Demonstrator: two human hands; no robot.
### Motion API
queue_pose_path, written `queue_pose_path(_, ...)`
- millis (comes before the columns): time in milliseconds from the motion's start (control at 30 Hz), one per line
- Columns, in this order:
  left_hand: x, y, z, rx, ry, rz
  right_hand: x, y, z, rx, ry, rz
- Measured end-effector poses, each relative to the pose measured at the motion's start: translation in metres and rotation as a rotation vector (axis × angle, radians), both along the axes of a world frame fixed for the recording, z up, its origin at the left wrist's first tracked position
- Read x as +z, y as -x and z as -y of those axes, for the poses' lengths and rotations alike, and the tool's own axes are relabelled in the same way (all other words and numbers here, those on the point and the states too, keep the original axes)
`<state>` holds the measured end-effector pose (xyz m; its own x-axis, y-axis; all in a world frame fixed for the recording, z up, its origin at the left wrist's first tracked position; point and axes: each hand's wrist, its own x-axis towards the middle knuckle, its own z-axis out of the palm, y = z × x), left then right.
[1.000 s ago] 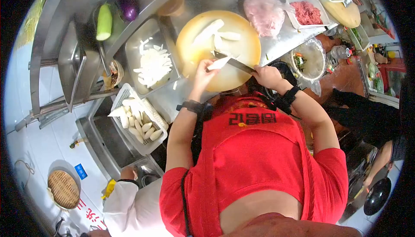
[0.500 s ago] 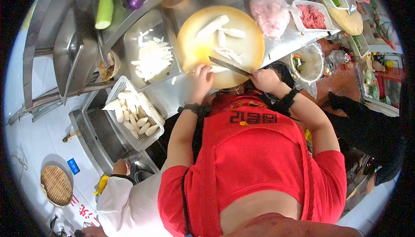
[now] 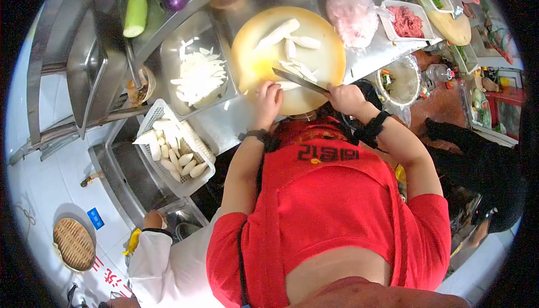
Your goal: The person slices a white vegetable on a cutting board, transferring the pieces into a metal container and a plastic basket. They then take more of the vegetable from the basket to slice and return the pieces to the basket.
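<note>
My right hand (image 3: 344, 98) grips the handle of a dark cleaver (image 3: 297, 80) whose blade lies across the near part of a round yellow chopping board (image 3: 264, 61). My left hand (image 3: 267, 101) presses down a pale white vegetable piece (image 3: 287, 85) at the board's near edge, right beside the blade. More white vegetable pieces (image 3: 292, 41) and cut strips (image 3: 300, 70) lie further up the board.
A steel tray of white slices (image 3: 197, 75) sits left of the board, and a white basket of peeled pieces (image 3: 174, 153) over a sink. Minced meat (image 3: 405, 21) and a bag of meat (image 3: 351, 13) lie at right. A person in a white sleeve (image 3: 154, 252) works lower left.
The white piece held up off the board a second ago now lies flat under my left hand. The cleaver has come down across it, and new strips lie on the board.
</note>
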<state>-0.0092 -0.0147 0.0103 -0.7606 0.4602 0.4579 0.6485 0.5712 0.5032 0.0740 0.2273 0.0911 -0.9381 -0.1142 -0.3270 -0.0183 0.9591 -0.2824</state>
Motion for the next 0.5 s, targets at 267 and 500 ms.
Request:
queue_pose_path(267,-0.005,0.000,-0.004,0.025,-0.014,-0.019,-0.024,0.001,0.008,0.001,-0.031,-0.039)
queue_pose_path(500,-0.009,-0.002,-0.005,-0.002,-0.036,-0.055,-0.018,-0.003,0.011,0.010,-0.003,0.028)
